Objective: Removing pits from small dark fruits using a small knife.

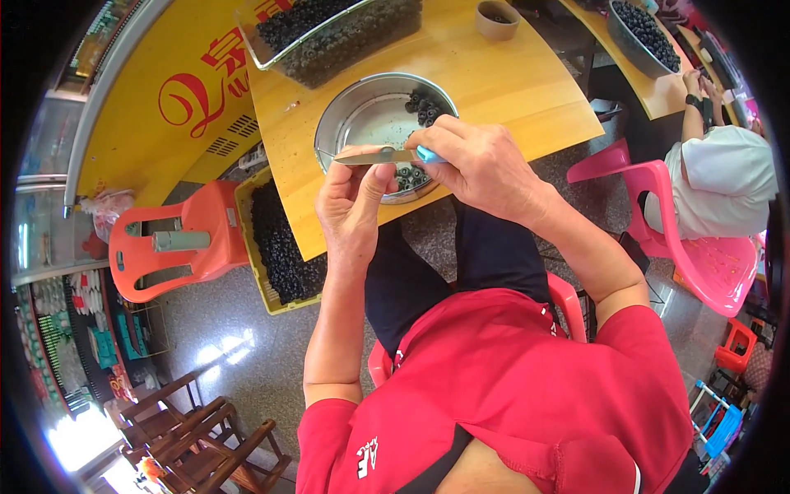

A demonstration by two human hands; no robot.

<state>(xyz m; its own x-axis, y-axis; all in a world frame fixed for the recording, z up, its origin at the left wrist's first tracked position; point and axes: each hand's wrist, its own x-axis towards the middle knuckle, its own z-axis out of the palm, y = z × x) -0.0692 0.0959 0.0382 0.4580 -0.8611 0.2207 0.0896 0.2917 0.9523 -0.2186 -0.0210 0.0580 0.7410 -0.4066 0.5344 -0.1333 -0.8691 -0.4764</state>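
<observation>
My right hand (485,165) grips a small knife (366,159) by its light blue handle. Its blade points left, across the fingertips of my left hand (352,206). Between the left thumb and fingers is a small dark round piece (388,151), mostly covered, touching the blade. Both hands are above the near side of a round metal bowl (322,123). Inside the bowl, small dark round pieces (424,107) lie at the far right, and a few greyish ones (410,176) are at the near side, partly behind my hands.
A clear tub (329,49) of dark pieces and a tape roll (497,23) stand on the wooden table (543,99). Left are a yellow crate (284,300) and an orange stool (169,239). Right, a person (724,177) sits on a pink chair (679,198).
</observation>
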